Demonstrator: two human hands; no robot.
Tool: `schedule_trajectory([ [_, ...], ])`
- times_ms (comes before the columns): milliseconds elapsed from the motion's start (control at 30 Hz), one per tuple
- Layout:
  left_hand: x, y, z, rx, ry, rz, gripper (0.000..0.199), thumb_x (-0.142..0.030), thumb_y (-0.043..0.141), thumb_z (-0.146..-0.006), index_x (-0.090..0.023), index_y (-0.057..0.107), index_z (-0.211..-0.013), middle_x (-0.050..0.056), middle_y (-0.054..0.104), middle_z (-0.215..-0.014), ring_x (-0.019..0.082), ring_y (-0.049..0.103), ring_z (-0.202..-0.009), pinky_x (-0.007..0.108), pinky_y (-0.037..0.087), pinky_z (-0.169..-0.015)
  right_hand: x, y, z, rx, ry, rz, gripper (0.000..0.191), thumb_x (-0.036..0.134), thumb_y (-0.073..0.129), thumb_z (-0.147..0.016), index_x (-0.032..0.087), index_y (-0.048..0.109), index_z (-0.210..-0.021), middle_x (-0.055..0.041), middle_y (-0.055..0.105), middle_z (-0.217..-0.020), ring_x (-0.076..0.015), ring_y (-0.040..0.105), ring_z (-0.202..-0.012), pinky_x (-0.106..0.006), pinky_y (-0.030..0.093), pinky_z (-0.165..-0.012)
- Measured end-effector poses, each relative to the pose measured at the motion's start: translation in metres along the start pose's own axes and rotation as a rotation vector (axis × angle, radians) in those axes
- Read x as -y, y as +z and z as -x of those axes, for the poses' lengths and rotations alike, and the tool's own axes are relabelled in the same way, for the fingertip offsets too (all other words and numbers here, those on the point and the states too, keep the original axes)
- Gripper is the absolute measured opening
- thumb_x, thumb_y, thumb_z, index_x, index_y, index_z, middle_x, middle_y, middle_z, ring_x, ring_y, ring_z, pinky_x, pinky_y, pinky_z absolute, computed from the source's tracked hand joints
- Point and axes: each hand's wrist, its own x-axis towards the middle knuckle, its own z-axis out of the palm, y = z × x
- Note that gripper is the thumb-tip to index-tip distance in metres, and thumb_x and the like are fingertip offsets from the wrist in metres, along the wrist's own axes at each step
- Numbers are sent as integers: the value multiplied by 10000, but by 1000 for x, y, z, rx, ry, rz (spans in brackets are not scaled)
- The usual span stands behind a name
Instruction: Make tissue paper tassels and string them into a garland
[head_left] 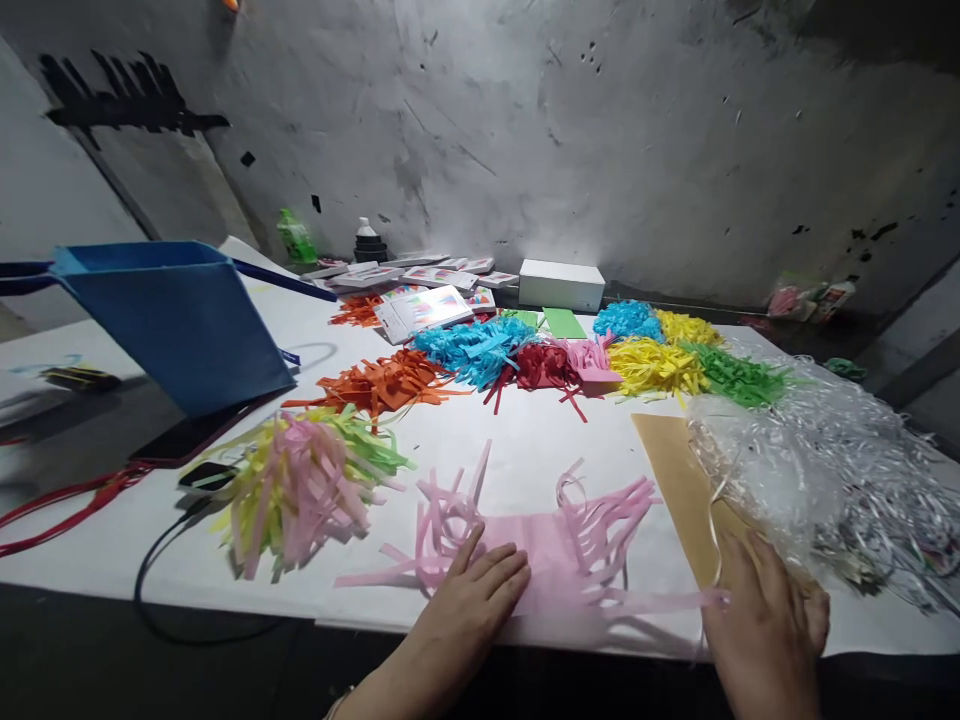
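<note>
Pink tissue paper [544,560] with cut fringes at both ends lies flat near the table's front edge. My left hand [484,590] rests on its left part, fingers spread. To the right, my right hand [765,600] is beside the brown board [679,480] and the clear plastic wrap [772,480]; its fingers are bent forward, and a pink strip reaches to its left side. What its fingertips hold, if anything, is hidden. A pink and yellow tassel bunch [311,490] lies to the left.
Orange [390,383], blue [480,350], yellow [656,367] and green [739,375] fringe bundles cross the table's middle. Behind are a white box [561,286] and flat packs. A blue bin [176,330], phone [208,476] and black cable stand left; shiny strips [877,470] lie right.
</note>
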Motion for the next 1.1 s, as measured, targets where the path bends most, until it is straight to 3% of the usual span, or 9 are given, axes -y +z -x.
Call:
schedule_trajectory([
  [133,-5,5,-2,-12,2,-22,326,-137,448,-998,-197,599,-1281,67,714,-1248,204,619,-1189,491,212,-1226,57,-28,10,98,-348,-441,692,45,405,-812,195,391,-1488,-132,414,-1535,-331,403,-1413,-530,452,-1066],
  [167,-7,6,-2,-26,-10,-24,316,-147,448,-1000,-201,609,-1266,67,716,-1242,205,617,-1189,496,205,-1227,76,-30,12,115,-466,-488,704,21,379,-795,187,410,-1478,-126,420,-1538,-335,379,-1429,-555,417,-1090],
  [300,-9,9,3,-48,-18,-19,272,-172,461,-1001,-198,635,-1209,62,721,-1227,200,613,-1190,477,192,-1229,117,-14,13,53,-714,-591,456,-1,388,-876,142,616,-1244,-89,711,-1214,-219,620,-1203,-428,396,-1127],
  [367,-7,12,9,-80,6,5,250,-170,459,-1005,-207,639,-1175,46,733,-1200,188,623,-1167,455,191,-1220,110,-4,11,16,-703,-651,331,27,396,-940,138,661,-1104,-60,758,-1044,-180,688,-1045,-374,389,-1122],
  [500,-1,12,20,-228,-53,138,249,-211,398,-1041,-231,643,-1003,7,771,-1048,172,659,-1054,449,178,-1179,86,3,10,54,-669,-728,249,78,422,-976,135,640,-1081,-68,740,-1016,-193,677,-1043,-406,322,-1126],
  [633,5,-5,11,-67,-335,170,281,-199,390,-1021,-215,628,-874,12,736,-843,194,660,-843,463,353,-974,90,7,5,189,-504,-762,158,127,469,-982,201,602,-938,-5,688,-847,-186,648,-867,-379,369,-947],
  [767,12,-19,-11,75,-560,-21,283,-205,450,-978,-182,638,-768,54,715,-779,260,649,-810,484,381,-846,112,19,-8,311,-253,-664,289,266,422,-1028,225,555,-775,6,614,-707,-203,563,-700,-379,352,-804],
  [967,17,-20,-27,201,-639,-97,274,-207,481,-968,-168,671,-775,80,724,-813,291,649,-850,493,372,-847,123,29,-21,357,-208,-516,320,278,437,-1013,232,515,-707,-2,592,-673,-214,545,-680,-400,343,-781],
  [1100,18,-21,-31,250,-647,-64,297,-220,458,-988,-168,675,-791,82,725,-830,285,647,-865,474,379,-830,121,19,-24,196,-222,-437,237,200,409,-992,220,598,-850,-61,657,-816,-262,599,-824,-476,370,-851],
])
